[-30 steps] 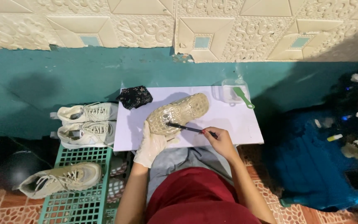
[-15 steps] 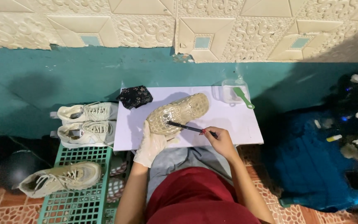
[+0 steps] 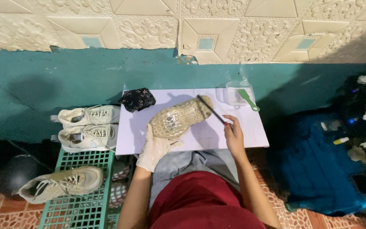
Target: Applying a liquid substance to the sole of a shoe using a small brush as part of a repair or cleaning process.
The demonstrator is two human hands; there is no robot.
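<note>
Gloved left hand [image 3: 154,149] clamps the sole-up shoe [image 3: 181,120] over the white board [image 3: 250,131], right hand [image 3: 233,135] pinches a thin dark tool [image 3: 212,109] at its toe; sole looks grimy, three sneakers wait.

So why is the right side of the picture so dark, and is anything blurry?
In the head view, light falls mostly on the white board and the shoe, so they look bright; the right side with the blue cloth sits in deep shadow. The gloved left hand and right hand look sharp, and the straight wall line bows slightly, a wide lens effect.
</note>
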